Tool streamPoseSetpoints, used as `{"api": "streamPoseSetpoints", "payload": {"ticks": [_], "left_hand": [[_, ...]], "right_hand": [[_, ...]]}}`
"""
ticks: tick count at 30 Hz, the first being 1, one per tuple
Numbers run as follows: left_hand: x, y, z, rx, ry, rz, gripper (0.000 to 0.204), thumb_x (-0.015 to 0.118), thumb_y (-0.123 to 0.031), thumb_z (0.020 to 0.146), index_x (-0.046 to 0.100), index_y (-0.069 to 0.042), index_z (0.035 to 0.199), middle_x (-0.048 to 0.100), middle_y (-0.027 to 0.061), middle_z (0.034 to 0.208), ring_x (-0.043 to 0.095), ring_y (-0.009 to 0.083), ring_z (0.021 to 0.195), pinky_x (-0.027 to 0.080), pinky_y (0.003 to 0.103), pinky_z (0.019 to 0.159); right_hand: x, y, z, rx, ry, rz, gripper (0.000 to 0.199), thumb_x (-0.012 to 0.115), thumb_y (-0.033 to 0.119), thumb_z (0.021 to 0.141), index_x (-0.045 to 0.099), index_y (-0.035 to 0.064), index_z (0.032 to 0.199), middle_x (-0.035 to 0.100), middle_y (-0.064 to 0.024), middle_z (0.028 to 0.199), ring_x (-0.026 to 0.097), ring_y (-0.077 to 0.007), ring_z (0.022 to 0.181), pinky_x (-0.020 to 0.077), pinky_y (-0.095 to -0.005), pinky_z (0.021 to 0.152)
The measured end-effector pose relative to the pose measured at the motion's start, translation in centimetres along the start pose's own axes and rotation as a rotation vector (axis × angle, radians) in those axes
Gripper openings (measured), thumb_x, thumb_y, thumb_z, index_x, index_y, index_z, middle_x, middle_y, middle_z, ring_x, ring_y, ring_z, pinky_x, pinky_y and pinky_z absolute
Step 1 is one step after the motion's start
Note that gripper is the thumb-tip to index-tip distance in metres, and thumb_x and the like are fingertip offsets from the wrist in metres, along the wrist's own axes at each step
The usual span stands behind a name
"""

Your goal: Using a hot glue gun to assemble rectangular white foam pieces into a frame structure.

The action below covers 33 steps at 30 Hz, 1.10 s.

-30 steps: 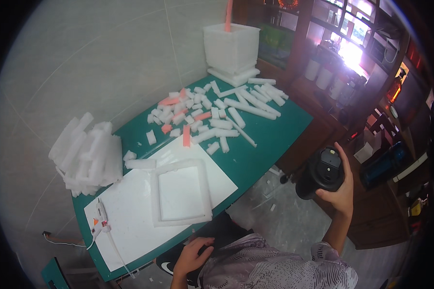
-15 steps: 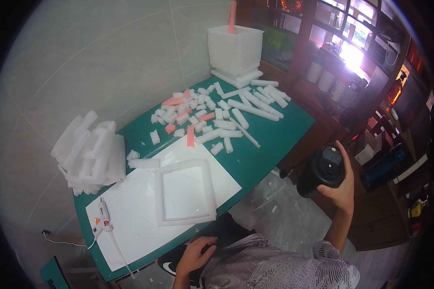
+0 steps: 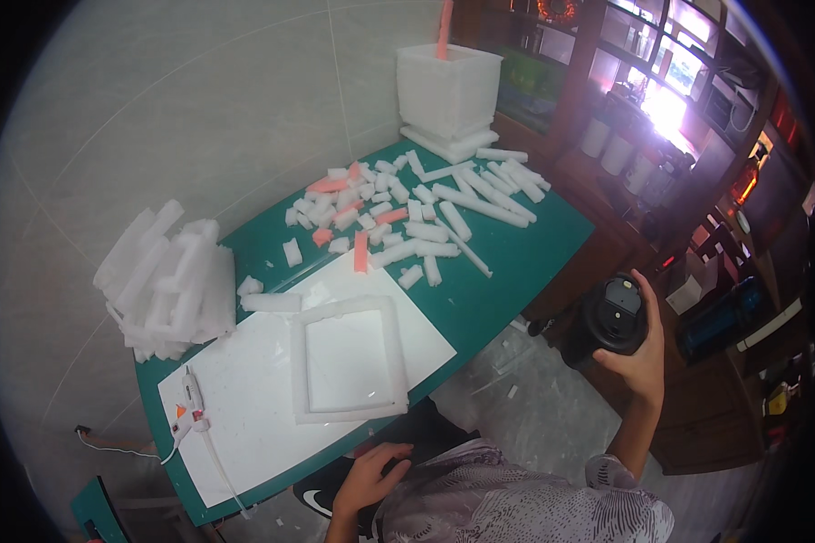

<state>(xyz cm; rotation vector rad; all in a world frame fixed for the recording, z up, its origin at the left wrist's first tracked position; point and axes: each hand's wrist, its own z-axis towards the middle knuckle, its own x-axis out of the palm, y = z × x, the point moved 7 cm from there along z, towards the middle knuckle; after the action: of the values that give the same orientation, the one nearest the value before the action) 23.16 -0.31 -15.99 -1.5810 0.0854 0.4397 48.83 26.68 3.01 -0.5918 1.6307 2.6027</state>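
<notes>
To the right of the table, my right hand [image 3: 645,357] is wrapped round a black tumbler [image 3: 598,328] with a lid on top, held upright off any surface. My left hand [image 3: 371,475] rests on my lap with its fingers loosely bent and thumb apart, holding nothing. Nearest to it on the table, a square frame of white foam strips [image 3: 301,376] lies on a white board [image 3: 244,362]. A white hot glue gun [image 3: 193,412] lies at the board's left side.
Loose white foam pieces [image 3: 426,233] and several pink ones [image 3: 361,252] cover the green table's [image 3: 507,281] far part. A foam stack [image 3: 177,285] stands left; a white foam box [image 3: 448,90] stands at the far corner. Wooden shelves [image 3: 561,100] line the right.
The view has shifted slightly. My right hand still grips the tumbler in nearly the same place, and my left hand stays on my lap.
</notes>
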Motion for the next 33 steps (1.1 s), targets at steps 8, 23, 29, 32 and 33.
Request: {"api": "streamPoseSetpoints", "payload": {"ticks": [8,23,29,32,33], "left_hand": [[0.5,0.5,0.8,-0.003,0.049,0.011,0.029,0.065,-0.009,0.087,0.062,-0.001,0.115,0.067,0.0128,0.101,0.066,0.0231,0.093,0.051,0.031,0.083],[1.0,1.1,1.1,-0.023,0.073,-0.023,0.028,0.065,-0.007,0.087,0.063,0.000,0.114,0.068,0.0134,0.101,0.067,0.0214,0.091,0.051,0.031,0.080],[1.1,1.0,2.1,-0.009,0.081,-0.008,0.028,0.065,-0.008,0.087,0.063,0.000,0.114,0.067,0.0134,0.101,0.067,0.0219,0.089,0.052,0.031,0.078],[1.2,0.0,2.5,0.004,0.066,0.028,0.027,0.065,-0.008,0.087,0.064,-0.002,0.113,0.069,0.0113,0.099,0.067,0.0187,0.085,0.051,0.028,0.072],[0.9,-0.7,2.4,0.005,0.049,0.043,0.026,0.065,-0.008,0.087,0.064,-0.003,0.112,0.070,0.0095,0.096,0.066,0.0153,0.081,0.050,0.025,0.066]], "right_hand": [[-0.1,-1.3,-0.1,-0.008,0.001,0.077,0.115,0.092,0.024,0.050,0.030,0.0113,0.147,0.054,-0.0154,0.125,0.056,-0.0252,0.116,0.0416,-0.0362,0.102],[-0.9,-3.7,-1.0,-0.053,-0.036,0.035,0.102,0.090,0.016,0.057,0.031,0.0095,0.139,0.051,-0.0133,0.126,0.053,-0.0241,0.118,0.0405,-0.0359,0.102],[-1.1,-4.4,-0.2,0.039,-0.018,0.103,0.085,0.087,0.011,0.061,0.038,0.0079,0.130,0.050,-0.0123,0.126,0.050,-0.0219,0.119,0.0404,-0.0339,0.101],[-1.0,-5.4,0.0,0.088,0.020,0.093,0.074,0.086,0.009,0.063,0.044,0.0077,0.123,0.049,-0.0113,0.126,0.049,-0.0211,0.119,0.0404,-0.0335,0.100],[-0.9,-5.6,-0.1,0.059,0.000,0.132,0.069,0.085,0.007,0.063,0.046,0.0078,0.120,0.049,-0.0109,0.126,0.049,-0.0209,0.119,0.0404,-0.0334,0.100]]}}
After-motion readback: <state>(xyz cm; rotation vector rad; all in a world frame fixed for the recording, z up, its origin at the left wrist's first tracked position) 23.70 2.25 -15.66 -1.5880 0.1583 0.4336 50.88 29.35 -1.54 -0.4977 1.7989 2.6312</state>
